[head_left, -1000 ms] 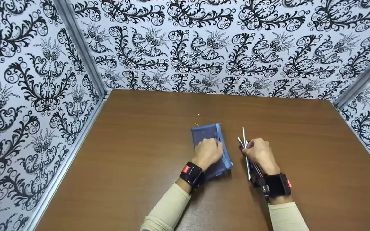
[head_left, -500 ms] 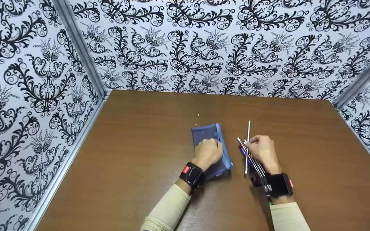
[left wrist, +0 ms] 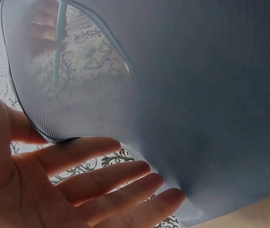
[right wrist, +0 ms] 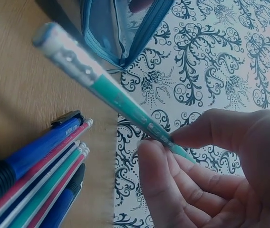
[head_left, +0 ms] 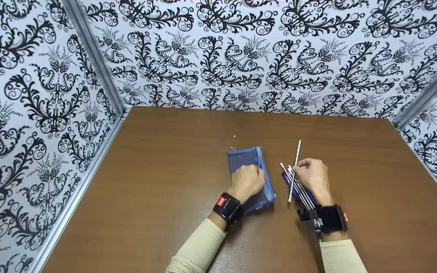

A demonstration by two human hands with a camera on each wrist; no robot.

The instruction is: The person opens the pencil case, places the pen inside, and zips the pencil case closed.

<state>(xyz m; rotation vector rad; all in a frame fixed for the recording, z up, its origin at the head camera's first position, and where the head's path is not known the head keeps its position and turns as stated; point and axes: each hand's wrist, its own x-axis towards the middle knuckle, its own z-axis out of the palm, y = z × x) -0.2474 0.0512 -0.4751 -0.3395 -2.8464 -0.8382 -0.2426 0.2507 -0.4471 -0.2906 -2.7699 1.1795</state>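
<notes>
A blue translucent zip pencil case lies across the middle of the table under my left hand. In the left wrist view its mouth gapes in a loop. The thumb and index finger of my left hand pinch the edge of that mouth. To the right, my right hand pinches a green and white pencil between thumb and fingers, holding it slanted over several other pencils. A blue pen with a dark clip lies beside those pencils. My right hand and wrist partly cover this bundle.
The brown table meets patterned walls at the back and sides. A tiny white speck sits behind the pencil case. Black bands wrap both wrists.
My right hand has drawn the pencil slightly away and to the right, and its far end now tips rightward. The left hand and pencil case have barely moved.
</notes>
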